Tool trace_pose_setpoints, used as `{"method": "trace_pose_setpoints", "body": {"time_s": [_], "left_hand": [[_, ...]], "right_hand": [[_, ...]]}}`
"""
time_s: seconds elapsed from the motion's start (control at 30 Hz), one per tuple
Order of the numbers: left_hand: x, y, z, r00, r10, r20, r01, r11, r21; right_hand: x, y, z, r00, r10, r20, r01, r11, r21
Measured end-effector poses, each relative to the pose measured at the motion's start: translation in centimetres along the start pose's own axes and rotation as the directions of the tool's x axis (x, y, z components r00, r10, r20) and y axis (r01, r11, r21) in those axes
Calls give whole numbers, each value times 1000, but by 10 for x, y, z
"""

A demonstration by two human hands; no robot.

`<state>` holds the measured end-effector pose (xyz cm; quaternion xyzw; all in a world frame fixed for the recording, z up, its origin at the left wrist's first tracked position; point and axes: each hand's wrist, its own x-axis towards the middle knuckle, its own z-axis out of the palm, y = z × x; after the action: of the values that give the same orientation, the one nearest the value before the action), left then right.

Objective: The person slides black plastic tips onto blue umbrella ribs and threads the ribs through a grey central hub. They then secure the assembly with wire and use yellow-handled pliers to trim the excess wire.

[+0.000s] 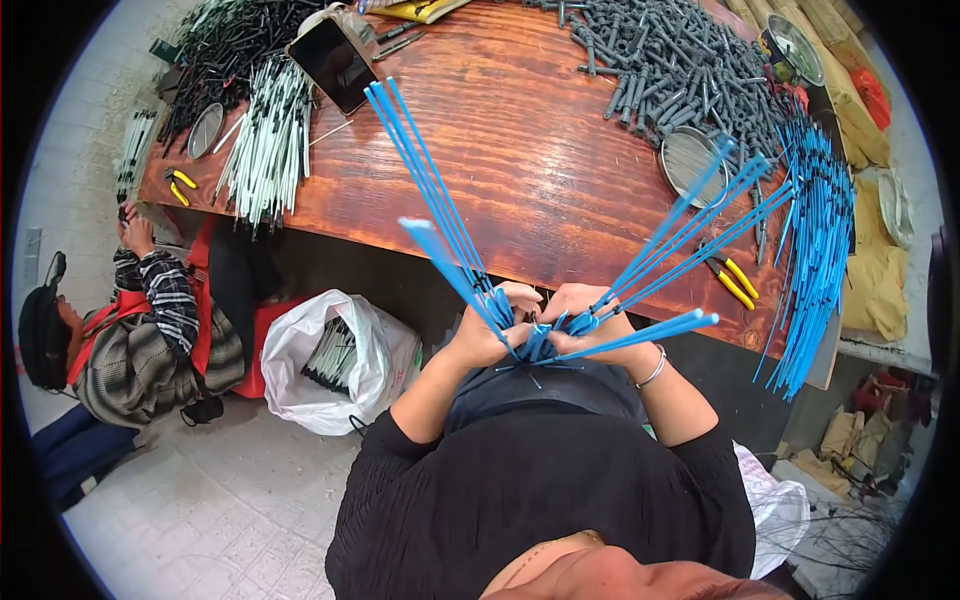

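Note:
Both my hands are together over my lap, just in front of the table edge, with their fingers closed. My left hand [492, 330] grips thin blue rods [425, 170] that fan out up and to the left. In my right hand [598, 325] are more thin blue rods [670, 225], spreading up and to the right. Dark fittings sit on the rods close to my fingers. Between the hands the lower rod ends [538, 345] bunch together, and thin dark wires poke out below. Exactly how the fingertips pinch them is hidden.
The wooden table [460, 140] carries a blue rod pile [815, 250], grey plastic parts [680, 60], white rods [265, 140], a phone [335, 65] and yellow-handled pliers [735, 280]. A white bag [345, 390] stands on the floor. Another person [150, 330] works at the left.

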<state>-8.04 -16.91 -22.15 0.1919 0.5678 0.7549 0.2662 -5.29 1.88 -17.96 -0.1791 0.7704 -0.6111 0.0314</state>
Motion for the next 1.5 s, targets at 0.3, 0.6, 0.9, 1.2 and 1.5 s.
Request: {"method": "trace_pose_setpoints", "body": {"time_s": [0.3,0.6,0.9,1.2,1.5], "left_hand": [[8,7,0,1000,10,8,-11,998,57],[14,15,-3,991,-115,75,87,950,301],[11,25,0,988,-133,79,132,991,23],[5,23,5,980,-152,125,161,985,-59],[13,34,-2,970,-135,200,101,979,175]], "right_hand": [[-1,4,-10,999,18,51,-23,995,100],[9,-13,-21,973,78,218,-91,994,52],[-7,3,-6,990,130,58,-135,986,101],[-11,2,-1,996,71,-47,-72,997,-28],[-22,9,9,981,141,-137,-141,990,6]]}}
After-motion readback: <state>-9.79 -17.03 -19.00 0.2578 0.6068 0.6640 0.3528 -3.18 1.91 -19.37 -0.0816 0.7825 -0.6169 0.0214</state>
